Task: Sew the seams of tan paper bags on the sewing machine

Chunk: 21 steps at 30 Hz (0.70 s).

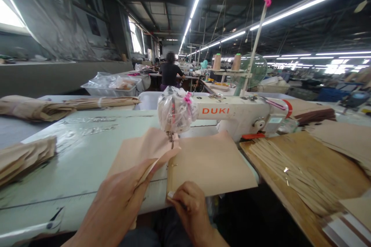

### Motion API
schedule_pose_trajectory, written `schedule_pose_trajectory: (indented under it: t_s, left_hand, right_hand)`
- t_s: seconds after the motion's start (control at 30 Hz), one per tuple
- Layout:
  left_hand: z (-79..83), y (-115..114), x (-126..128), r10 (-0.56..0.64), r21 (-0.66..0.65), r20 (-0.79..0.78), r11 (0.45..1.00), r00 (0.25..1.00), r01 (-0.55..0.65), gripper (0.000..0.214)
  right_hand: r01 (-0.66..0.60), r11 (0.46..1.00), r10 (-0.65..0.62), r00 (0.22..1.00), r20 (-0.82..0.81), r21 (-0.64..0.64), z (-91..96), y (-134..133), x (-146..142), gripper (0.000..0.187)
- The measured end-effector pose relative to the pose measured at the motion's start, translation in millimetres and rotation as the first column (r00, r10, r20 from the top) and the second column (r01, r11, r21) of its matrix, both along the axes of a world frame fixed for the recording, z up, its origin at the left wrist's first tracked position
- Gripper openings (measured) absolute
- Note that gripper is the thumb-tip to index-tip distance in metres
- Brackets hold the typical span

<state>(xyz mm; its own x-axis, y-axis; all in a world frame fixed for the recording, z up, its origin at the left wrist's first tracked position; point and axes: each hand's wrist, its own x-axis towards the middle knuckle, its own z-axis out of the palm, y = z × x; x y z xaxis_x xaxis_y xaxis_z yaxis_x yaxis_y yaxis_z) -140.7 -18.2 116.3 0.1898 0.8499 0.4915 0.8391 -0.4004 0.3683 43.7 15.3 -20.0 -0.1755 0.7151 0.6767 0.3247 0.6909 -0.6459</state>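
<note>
A tan fabric panel [214,162] lies flat right of the needle of the white sewing machine [211,112], with its near left corner over the table's front edge. My right hand [191,204] is closed in a pinch on that corner, where a small white bit shows at the fingertips. A second piece of tan fabric [139,146] spreads to the left of the needle. Its raised, folded edge is gripped by my left hand [124,189], thumb and fingers around it. Both pieces meet at the presser foot [171,139]. Clear plastic wraps the machine's head.
Stacked tan pieces [26,158] lie on the left. To the right, a wooden board [313,170] carries strips and scissors-like metal bits [286,175]. Thread cones [216,61] stand behind the machine. Farther back sits a person [171,75] in dark clothes. A small tool [55,218] lies near left.
</note>
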Motion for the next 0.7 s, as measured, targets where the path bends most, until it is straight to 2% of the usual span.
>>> schedule_pose_trajectory:
  t_s: [0.07,0.27,0.37,0.43,0.5,0.57,0.63,0.7]
  left_hand:
    - [-3.3,-0.9,-3.3,-0.002,-0.020,0.001,1.000,1.000,0.002,0.036]
    - [-14.0,-2.9,-7.4,-0.019,-0.136,0.001,0.991,1.000,0.019,0.033]
    - [-11.1,-5.8,-4.3,-0.038,-0.194,-0.013,0.980,0.999,0.035,0.034]
    - [-6.8,-7.6,-1.1,-0.050,-0.175,-0.031,0.984,0.998,0.044,0.033]
    - [-5.2,-8.8,2.7,-0.087,-0.092,-0.079,0.993,0.993,0.079,0.033]
    - [-11.0,-9.8,6.3,-0.142,0.050,-0.169,0.987,0.975,0.153,0.036]
    - [-26.7,-10.7,9.0,-0.147,0.231,-0.269,0.950,0.952,0.212,0.041]
    - [-49.9,-10.6,10.0,-0.104,0.379,-0.361,0.892,0.927,0.248,0.041]
  right_hand:
    - [-0.026,0.999,0.024,0.998,0.050,0.031,-2.9,1.6,6.8,0.021]
    - [-0.089,0.996,0.088,0.994,0.070,0.014,0.5,5.9,19.1,0.017]
    - [-0.098,0.994,0.095,0.992,0.088,0.040,1.1,5.4,18.7,0.016]
    - [-0.096,0.993,0.089,0.991,0.100,0.067,1.1,4.9,18.6,0.016]
    - [-0.087,0.991,0.075,0.990,0.122,0.100,1.8,4.5,18.8,0.016]
    - [-0.081,0.985,0.055,0.985,0.166,0.152,2.8,3.9,19.1,0.017]
    - [-0.072,0.968,0.016,0.974,0.226,0.242,3.5,3.3,19.1,0.022]
    - [-0.053,0.936,-0.042,0.965,0.260,0.347,3.1,3.4,18.3,0.033]
